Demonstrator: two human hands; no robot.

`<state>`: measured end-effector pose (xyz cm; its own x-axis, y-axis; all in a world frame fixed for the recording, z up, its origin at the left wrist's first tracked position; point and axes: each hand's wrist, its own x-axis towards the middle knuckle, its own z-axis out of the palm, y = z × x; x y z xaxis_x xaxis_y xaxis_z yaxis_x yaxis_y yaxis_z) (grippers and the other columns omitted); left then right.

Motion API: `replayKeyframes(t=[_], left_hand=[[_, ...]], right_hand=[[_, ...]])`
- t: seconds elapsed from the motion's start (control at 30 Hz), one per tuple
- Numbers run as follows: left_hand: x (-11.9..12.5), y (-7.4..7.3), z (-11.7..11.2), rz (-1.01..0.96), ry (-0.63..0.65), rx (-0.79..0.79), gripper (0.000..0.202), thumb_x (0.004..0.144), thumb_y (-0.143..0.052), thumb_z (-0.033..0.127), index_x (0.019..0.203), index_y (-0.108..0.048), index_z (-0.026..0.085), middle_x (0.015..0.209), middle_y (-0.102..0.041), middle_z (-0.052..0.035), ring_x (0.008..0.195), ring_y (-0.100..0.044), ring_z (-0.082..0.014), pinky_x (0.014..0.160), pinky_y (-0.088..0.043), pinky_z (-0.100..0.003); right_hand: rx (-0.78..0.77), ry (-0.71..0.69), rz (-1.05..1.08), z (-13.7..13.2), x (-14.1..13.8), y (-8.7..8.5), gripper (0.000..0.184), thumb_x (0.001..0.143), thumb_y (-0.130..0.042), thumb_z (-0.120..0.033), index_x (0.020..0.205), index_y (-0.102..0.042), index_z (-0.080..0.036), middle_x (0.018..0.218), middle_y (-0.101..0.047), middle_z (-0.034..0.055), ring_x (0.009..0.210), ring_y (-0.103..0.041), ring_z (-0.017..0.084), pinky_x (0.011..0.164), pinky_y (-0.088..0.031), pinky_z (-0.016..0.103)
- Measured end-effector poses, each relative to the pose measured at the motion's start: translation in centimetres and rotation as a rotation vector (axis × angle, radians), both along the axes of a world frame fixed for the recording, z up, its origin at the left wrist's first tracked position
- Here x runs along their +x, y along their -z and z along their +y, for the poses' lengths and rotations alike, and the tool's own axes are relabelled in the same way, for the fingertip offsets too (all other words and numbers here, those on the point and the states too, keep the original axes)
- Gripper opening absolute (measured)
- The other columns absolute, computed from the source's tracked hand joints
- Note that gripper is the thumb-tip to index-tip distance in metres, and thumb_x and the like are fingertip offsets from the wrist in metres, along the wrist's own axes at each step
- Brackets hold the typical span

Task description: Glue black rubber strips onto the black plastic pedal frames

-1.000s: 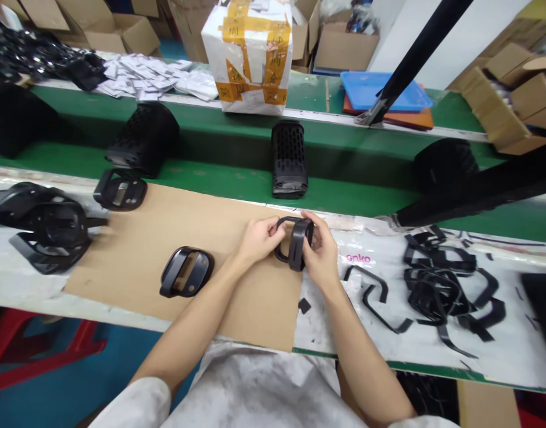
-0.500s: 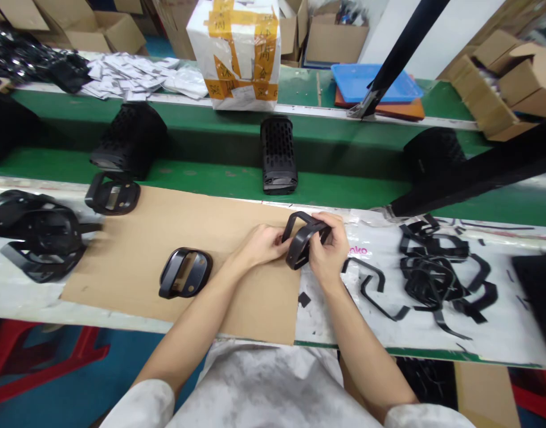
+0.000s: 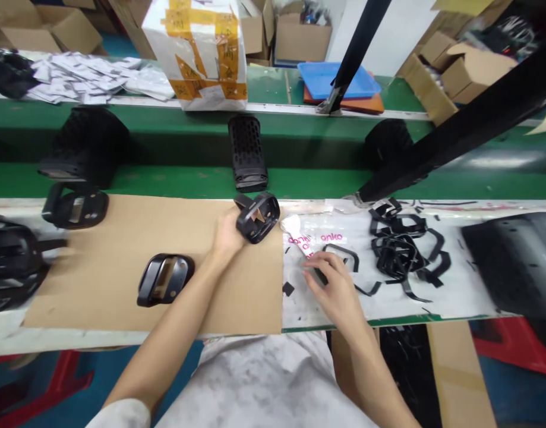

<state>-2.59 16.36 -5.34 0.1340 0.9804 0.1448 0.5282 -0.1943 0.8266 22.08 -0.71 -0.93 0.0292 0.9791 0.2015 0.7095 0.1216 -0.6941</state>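
My left hand (image 3: 227, 235) grips a black oval plastic frame (image 3: 257, 217) and holds it tilted above the far right corner of the brown cardboard sheet (image 3: 121, 261). My right hand (image 3: 335, 289) rests on the white plastic sheet (image 3: 401, 297), fingers curled over a thin black plastic strip (image 3: 341, 252). A tangle of several more black strips (image 3: 404, 249) lies just to its right. Another black oval frame (image 3: 164, 278) lies on the cardboard near my left forearm.
A third frame (image 3: 74, 206) sits at the cardboard's far left corner and a pile of frames (image 3: 8, 261) lies at the left. Black perforated housings (image 3: 247, 151) (image 3: 88, 142) stand on the green conveyor. A taped white box (image 3: 196, 50), cartons, blue tray (image 3: 335, 80) behind. Large black part (image 3: 517, 261) right.
My right hand let go of the frame and moved down-right onto a black strip. My left hand now holds the frame alone. The view has shifted to the right.
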Motion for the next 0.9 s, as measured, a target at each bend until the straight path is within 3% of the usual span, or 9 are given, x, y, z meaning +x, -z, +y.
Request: replayKeyframes(t=[0.17, 0.3, 0.43, 0.5, 0.57, 0.67, 0.77, 0.9], left_hand=[[-0.8, 0.0, -1.0, 0.352, 0.101, 0.248, 0.033, 0.099, -0.057, 0.039, 0.074, -0.066, 0.019, 0.081, -0.064, -0.0068, 0.077, -0.061, -0.0227, 0.081, -0.048, -0.039], [-0.8, 0.3, -1.2, 0.431, 0.194, 0.29, 0.034, 0.093, -0.062, 0.036, 0.063, -0.057, 0.021, 0.087, -0.064, -0.0084, 0.085, -0.058, -0.0244, 0.083, -0.047, -0.04], [-0.6, 0.3, -1.4, 0.478, 0.211, 0.304, 0.024, 0.089, -0.064, 0.029, 0.067, -0.06, 0.021, 0.097, -0.065, -0.0107, 0.095, -0.057, -0.028, 0.085, -0.047, -0.042], [-0.6, 0.2, -1.6, 0.504, 0.174, 0.298, 0.022, 0.093, -0.061, 0.028, 0.072, -0.063, 0.021, 0.099, -0.064, -0.0113, 0.097, -0.056, -0.0292, 0.087, -0.048, -0.043], [-0.6, 0.2, -1.7, 0.527, 0.132, 0.287, 0.017, 0.094, -0.059, 0.027, 0.079, -0.065, 0.02, 0.102, -0.063, -0.0122, 0.099, -0.056, -0.0306, 0.089, -0.048, -0.045], [-0.7, 0.4, -1.8, 0.533, 0.071, 0.256, 0.008, 0.091, -0.062, 0.025, 0.089, -0.067, 0.019, 0.109, -0.062, -0.0138, 0.106, -0.056, -0.0332, 0.093, -0.049, -0.047], [-0.7, 0.4, -1.9, 0.523, 0.013, 0.235, 0.006, 0.089, -0.064, 0.023, 0.09, -0.066, 0.019, 0.119, -0.061, -0.0154, 0.114, -0.055, -0.0355, 0.098, -0.049, -0.05], [-0.6, 0.1, -2.1, 0.516, -0.005, 0.223, 0.008, 0.09, -0.065, 0.026, 0.089, -0.066, 0.018, 0.131, -0.058, -0.0177, 0.122, -0.052, -0.0383, 0.105, -0.047, -0.054]], right_hand=[[-0.07, 0.092, -0.125, -3.4, 0.7, 2.6, 0.03, 0.103, -0.056, -0.026, 0.13, -0.069, -0.024, 0.132, -0.061, 0.013, 0.123, -0.06, 0.033, 0.107, -0.054, 0.054], [-0.086, 0.11, -0.146, -2.6, 0.1, 3.3, 0.047, 0.102, -0.048, -0.021, 0.148, -0.058, -0.022, 0.139, -0.06, 0.0154, 0.127, -0.057, 0.035, 0.109, -0.052, 0.058], [-0.11, 0.133, -0.032, -1.2, -0.3, 3.3, 0.053, 0.097, -0.051, -0.02, 0.149, -0.059, -0.022, 0.129, -0.066, 0.0145, 0.121, -0.061, 0.034, 0.107, -0.053, 0.058], [-0.139, 0.149, 0.138, -1.0, -0.6, 2.9, 0.051, 0.094, -0.055, -0.022, 0.144, -0.064, -0.021, 0.125, -0.068, 0.0131, 0.109, -0.067, 0.03, 0.1, -0.058, 0.052], [-0.236, 0.186, 0.449, -1.1, -1.0, 2.2, 0.045, 0.095, -0.056, -0.027, 0.138, -0.067, -0.02, 0.115, -0.071, 0.0114, 0.078, -0.067, 0.023, 0.075, -0.063, 0.042], [-0.436, 0.239, 1.048, -1.7, -1.4, 1.1, 0.038, 0.093, -0.057, -0.033, 0.125, -0.072, -0.018, 0.099, -0.069, 0.0067, 0.045, -0.043, 0.01, 0.036, -0.041, 0.025], [-0.527, 0.241, 1.4, -2.5, -1.6, 0.4, 0.028, 0.09, -0.067, -0.035, 0.111, -0.075, -0.019, 0.091, -0.063, 0.0019, 0.042, -0.03, 0.004, 0.028, -0.025, 0.016], [-0.533, 0.213, 1.523, -3.7, -2.2, -0.3, 0.024, 0.092, -0.078, -0.041, 0.107, -0.078, -0.022, 0.09, -0.06, 0.0004, 0.043, -0.025, 0.002, 0.026, -0.026, 0.013]])
